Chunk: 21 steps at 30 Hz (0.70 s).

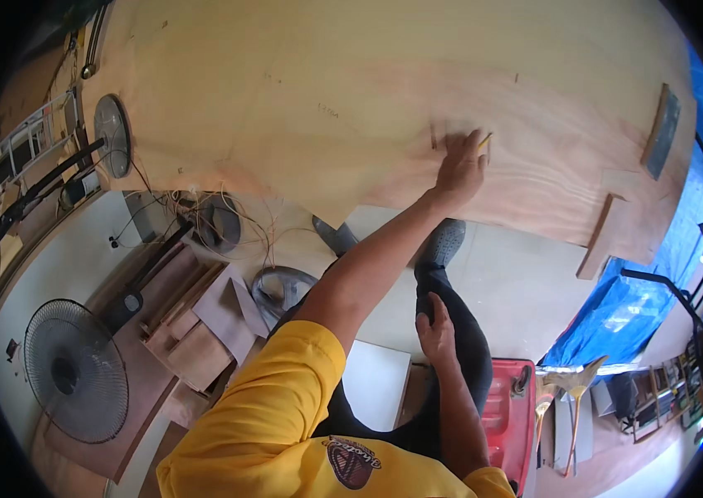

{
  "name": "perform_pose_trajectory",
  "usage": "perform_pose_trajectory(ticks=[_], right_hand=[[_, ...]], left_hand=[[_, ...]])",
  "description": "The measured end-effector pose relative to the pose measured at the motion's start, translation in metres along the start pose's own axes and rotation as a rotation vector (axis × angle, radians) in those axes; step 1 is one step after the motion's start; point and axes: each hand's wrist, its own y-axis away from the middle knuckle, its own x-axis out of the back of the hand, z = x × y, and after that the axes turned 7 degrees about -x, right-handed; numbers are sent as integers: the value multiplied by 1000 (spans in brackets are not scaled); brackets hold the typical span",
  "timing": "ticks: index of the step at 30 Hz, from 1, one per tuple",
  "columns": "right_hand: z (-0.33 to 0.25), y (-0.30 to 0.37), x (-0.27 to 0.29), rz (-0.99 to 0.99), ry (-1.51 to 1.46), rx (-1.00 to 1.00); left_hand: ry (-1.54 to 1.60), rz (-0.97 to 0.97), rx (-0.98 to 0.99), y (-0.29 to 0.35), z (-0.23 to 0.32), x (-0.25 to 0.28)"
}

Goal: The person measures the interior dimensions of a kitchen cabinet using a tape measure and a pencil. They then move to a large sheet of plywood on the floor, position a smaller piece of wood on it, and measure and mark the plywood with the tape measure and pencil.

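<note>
Head view: what does the left hand hold?

"It's grasping a slim yellow pencil, over the broad pale-brown plywood sheet."

"And the right hand?"

"Released and loosely spread, just by the dark-trousered leg, apart from the sheet."

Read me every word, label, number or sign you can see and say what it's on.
Yellow T-shirt: a dark chest emblem with lettering; I don't copy printed words out.
Plywood sheet: small handwritten marks, too small to read surely.
Elsewhere, I can make out no text.
</note>
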Motion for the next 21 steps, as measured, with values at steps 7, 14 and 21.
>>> perform_pose_trajectory(ticks=[7, 14, 21], right_hand=[[-27, -7, -2, -78, 47, -14], [-73, -23, 7, -294, -187, -193], [-130, -60, 8, -88, -12, 50]], left_hand=[[-426, 238, -188, 31, -64, 72], [-790, 443, 638, 87, -183, 204], [-790, 541, 588, 93, -214, 190]])
